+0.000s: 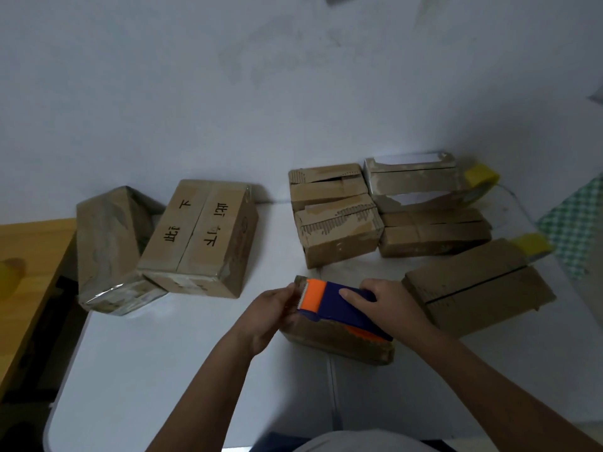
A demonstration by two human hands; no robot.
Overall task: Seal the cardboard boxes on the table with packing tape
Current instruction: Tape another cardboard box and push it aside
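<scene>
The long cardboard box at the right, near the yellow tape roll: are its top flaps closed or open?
Closed. The two top flaps of the long brown cardboard box lie flat and meet along a dark centre seam. Whether tape covers it, cannot tell.

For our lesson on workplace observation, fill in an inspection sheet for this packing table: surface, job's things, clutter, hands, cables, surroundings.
Surface: white table, bare at the near left.
Job's things: blue and orange tape dispenser lying on the small box nearest the person; box with black writing and tape-wrapped box at left; four worn boxes grouped at the back right; long box at right.
Clutter: two yellow-cored tape rolls at the far right.
Hands: left hand holds the dispenser's toothed end; right hand grips its body.
Cables: nothing seen.
Surroundings: pale wall; wooden surface at left; green checked cloth at right.
</scene>
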